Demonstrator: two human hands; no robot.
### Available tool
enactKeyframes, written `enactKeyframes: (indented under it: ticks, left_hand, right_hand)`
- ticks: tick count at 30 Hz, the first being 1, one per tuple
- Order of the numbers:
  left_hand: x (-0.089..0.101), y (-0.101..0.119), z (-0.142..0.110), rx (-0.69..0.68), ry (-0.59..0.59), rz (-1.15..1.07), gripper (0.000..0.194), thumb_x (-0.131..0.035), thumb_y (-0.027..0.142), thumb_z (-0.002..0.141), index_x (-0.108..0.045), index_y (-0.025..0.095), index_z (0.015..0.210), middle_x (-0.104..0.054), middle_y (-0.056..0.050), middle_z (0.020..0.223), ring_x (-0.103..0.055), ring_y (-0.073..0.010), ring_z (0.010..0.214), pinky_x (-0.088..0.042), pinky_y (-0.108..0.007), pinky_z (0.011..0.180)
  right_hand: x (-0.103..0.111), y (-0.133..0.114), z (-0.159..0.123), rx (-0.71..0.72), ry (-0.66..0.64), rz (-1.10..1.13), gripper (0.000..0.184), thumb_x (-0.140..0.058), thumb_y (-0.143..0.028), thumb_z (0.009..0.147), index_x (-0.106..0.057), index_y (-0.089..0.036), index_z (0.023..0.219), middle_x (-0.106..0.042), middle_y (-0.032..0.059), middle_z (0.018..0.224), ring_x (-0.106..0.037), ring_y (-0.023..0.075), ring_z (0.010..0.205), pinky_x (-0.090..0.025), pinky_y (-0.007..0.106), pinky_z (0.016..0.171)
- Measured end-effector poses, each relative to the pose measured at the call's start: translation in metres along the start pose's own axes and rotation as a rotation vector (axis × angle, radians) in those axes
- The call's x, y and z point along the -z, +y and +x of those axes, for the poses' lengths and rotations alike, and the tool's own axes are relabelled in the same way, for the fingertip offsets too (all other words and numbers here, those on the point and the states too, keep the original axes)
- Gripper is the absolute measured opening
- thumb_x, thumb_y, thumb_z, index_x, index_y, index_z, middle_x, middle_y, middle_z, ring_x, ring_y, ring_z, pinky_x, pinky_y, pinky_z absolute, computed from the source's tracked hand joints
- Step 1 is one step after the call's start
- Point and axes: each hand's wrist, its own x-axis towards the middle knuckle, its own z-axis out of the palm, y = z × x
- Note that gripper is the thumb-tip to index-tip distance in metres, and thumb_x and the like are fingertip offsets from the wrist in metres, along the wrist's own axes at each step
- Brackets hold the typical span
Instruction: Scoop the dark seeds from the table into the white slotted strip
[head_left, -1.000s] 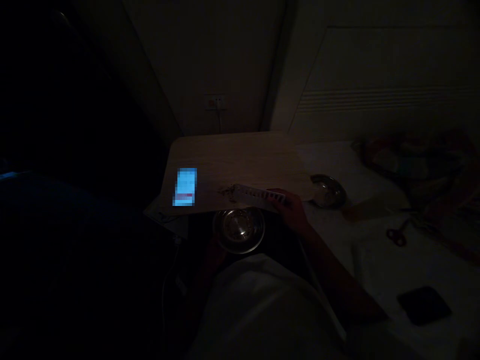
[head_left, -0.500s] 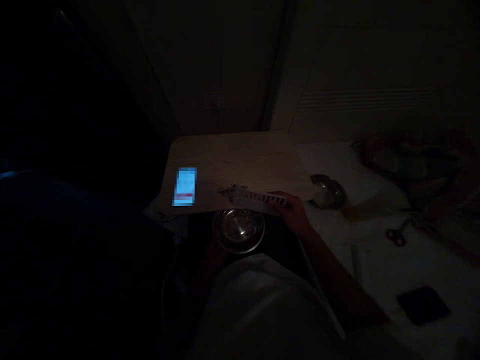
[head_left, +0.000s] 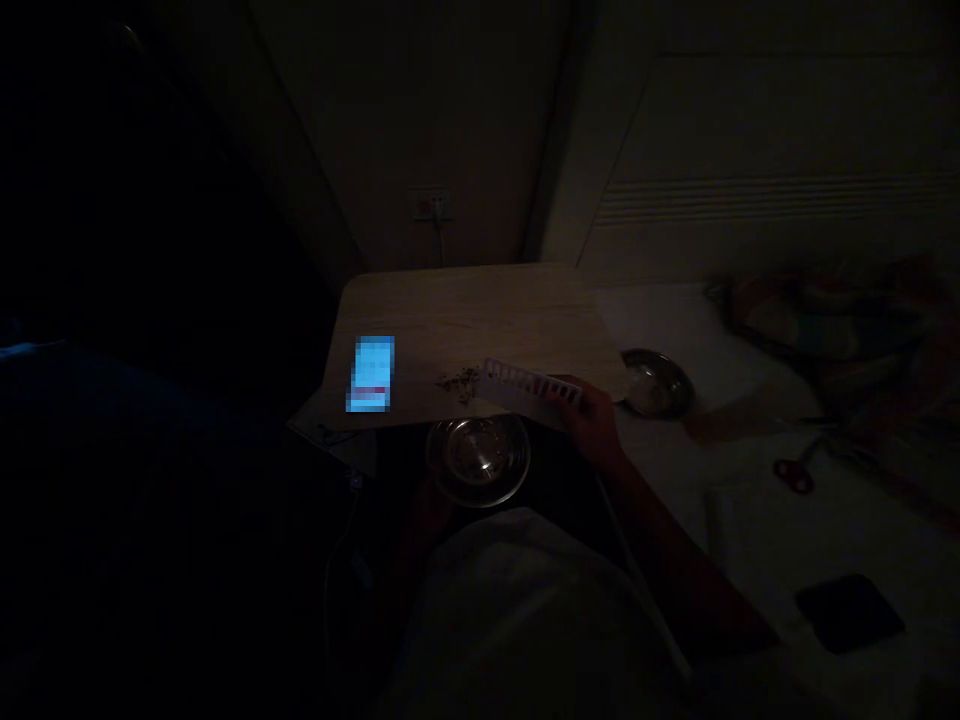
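The right hand (head_left: 596,420) grips the right end of a white slotted strip (head_left: 514,388) at the wooden surface's (head_left: 487,310) near side. The strip's long axis runs crosswise, its free end pointing left and slightly away, just beside dark bits (head_left: 459,384). Keeping its edge low and strokes short should limit scatter. Below the near edge is a steel bowl (head_left: 480,495); the left hand (head_left: 435,503) is beside its rim, grip too dark to judge.
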Motion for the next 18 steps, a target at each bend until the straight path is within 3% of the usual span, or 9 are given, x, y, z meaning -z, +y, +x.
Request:
enactKeyframes:
  ticks: [4,10,18]
  left_hand:
    - [0.0000,0.0000,-0.0011,0.028,0.003,-0.008,0.034,-0.051,0.034,0.088,-0.056,0.016,0.116,-0.054,-0.009,0.121,-0.055,-0.0204,0.105,-0.045,-0.041,0.089]
    - [-0.0043,-0.0031,0.0032,0.051,0.007,-0.010,0.037,-0.050,0.038,0.088,-0.056,0.015,0.117,-0.054,-0.010,0.124,-0.053,-0.0216,0.110,-0.041,-0.044,0.094]
    - [0.0035,-0.0035,0.0027,0.042,0.024,0.033,0.035,-0.050,0.037,0.088,-0.057,0.016,0.116,-0.054,-0.009,0.124,-0.053,-0.0215,0.110,-0.042,-0.044,0.094]
  right_hand:
    - [-0.0017,-0.0015,-0.0006,-0.007,-0.022,-0.019,0.024,-0.060,-0.037,0.079,-0.069,-0.020,0.093,-0.071,0.0042,0.089,-0.064,0.0190,0.079,-0.050,0.030,0.070]
    - [-0.0020,-0.0031,-0.0005,-0.005,-0.033,0.001,0.024,-0.062,-0.036,0.077,-0.069,-0.019,0.092,-0.072,0.0038,0.086,-0.065,0.0189,0.076,-0.051,0.031,0.068]
    - [0.0002,-0.0034,0.0012,0.038,-0.016,-0.046,0.024,-0.060,-0.035,0.080,-0.069,-0.020,0.095,-0.072,0.0042,0.089,-0.065,0.0189,0.078,-0.051,0.030,0.069]
